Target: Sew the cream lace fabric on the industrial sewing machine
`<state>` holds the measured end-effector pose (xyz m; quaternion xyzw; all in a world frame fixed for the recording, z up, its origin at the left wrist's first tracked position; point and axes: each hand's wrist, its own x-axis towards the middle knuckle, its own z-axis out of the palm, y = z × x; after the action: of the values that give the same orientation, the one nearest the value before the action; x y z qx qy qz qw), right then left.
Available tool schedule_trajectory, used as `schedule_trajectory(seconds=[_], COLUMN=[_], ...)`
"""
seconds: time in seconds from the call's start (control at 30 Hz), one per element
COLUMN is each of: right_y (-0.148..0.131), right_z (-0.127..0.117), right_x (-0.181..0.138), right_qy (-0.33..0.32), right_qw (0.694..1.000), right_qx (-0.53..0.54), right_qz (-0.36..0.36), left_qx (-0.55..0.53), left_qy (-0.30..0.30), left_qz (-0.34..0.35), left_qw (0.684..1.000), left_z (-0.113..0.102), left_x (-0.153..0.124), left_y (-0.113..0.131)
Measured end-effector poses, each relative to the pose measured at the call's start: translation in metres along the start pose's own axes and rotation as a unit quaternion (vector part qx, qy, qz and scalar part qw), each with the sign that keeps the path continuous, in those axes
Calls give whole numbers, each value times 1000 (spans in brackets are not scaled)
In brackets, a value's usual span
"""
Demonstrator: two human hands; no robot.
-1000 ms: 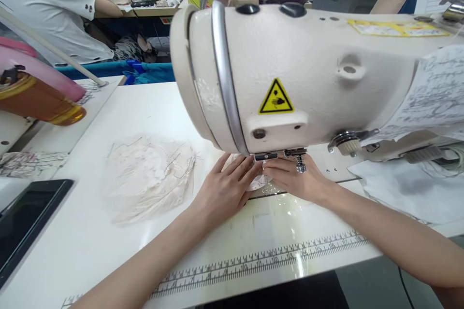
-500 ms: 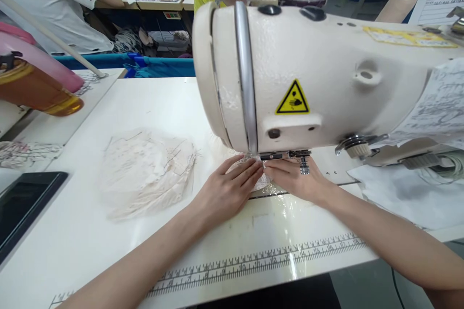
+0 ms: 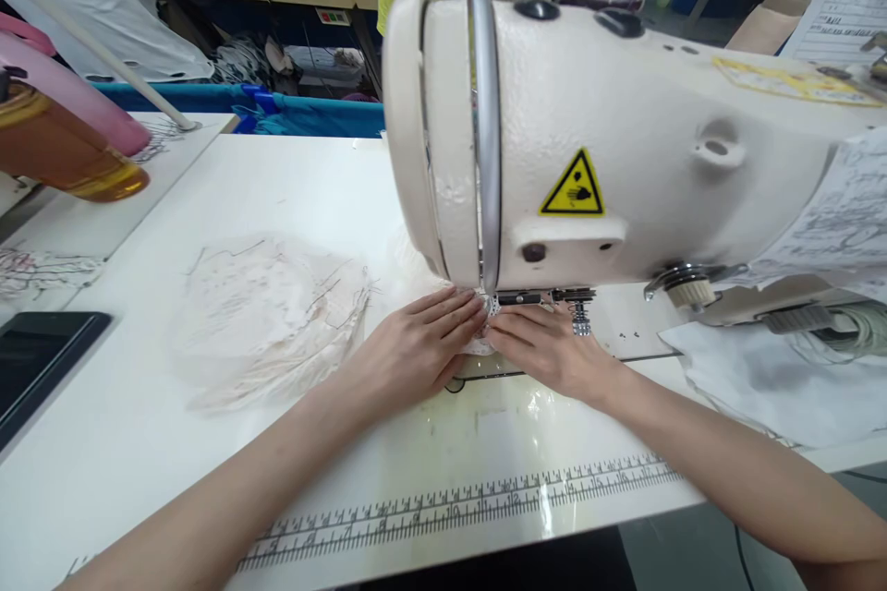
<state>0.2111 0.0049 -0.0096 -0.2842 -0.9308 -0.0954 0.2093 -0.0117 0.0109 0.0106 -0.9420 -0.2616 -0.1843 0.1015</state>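
My left hand lies with its fingers flat on a pale lace-like fabric piece at the needle area of the sewing machine. Beside it, my right hand rests palm down, fingers stretched toward the same piece, under the machine head. Both hands are open, and they cover most of the fabric. The needle and presser foot are largely hidden. Left of my left hand, a heap of sheer pale fabric with loose threads is spread on the white table.
A dark phone or tablet lies at the left, near a tilted amber bottle and a pink bottle. White cloth sits at the right. A printed ruler runs along the front edge. Other people work behind.
The view has shifted slightly, so the machine appears farther right. My left hand and right hand have moved a little to the left relative to the machine, still on the fabric.
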Motion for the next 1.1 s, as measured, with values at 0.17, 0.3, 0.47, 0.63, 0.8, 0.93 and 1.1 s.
schedule_trajectory(seconds=[0.17, 0.3, 0.47, 0.63, 0.8, 0.93, 1.1], right_y=[2, 4, 5, 6, 7, 6, 6], right_z=[1, 0, 0, 2, -2, -7, -10], right_x=[0, 0, 0, -2, 0, 1, 2], right_qy=[-1, -9, -11, -8, 13, 67, 74], right_qw=[1000, 1000, 1000, 999, 1000, 996, 991], right_qx=[8, 18, 24, 23, 5, -53, -110], right_qz=[-4, 1, 14, 23, 12, 24, 32], left_qx=[13, 30, 49, 70, 84, 81, 74], left_qy=[2, 2, -10, -1, 3, -12, -24], left_qz=[-12, -22, -38, -46, -55, -68, -78], left_qw=[1000, 999, 998, 996, 995, 994, 994], left_z=[2, 3, 4, 5, 6, 6, 5], left_x=[0, 0, 0, 0, 1, 0, -2], left_y=[3, 7, 12, 15, 19, 22, 24])
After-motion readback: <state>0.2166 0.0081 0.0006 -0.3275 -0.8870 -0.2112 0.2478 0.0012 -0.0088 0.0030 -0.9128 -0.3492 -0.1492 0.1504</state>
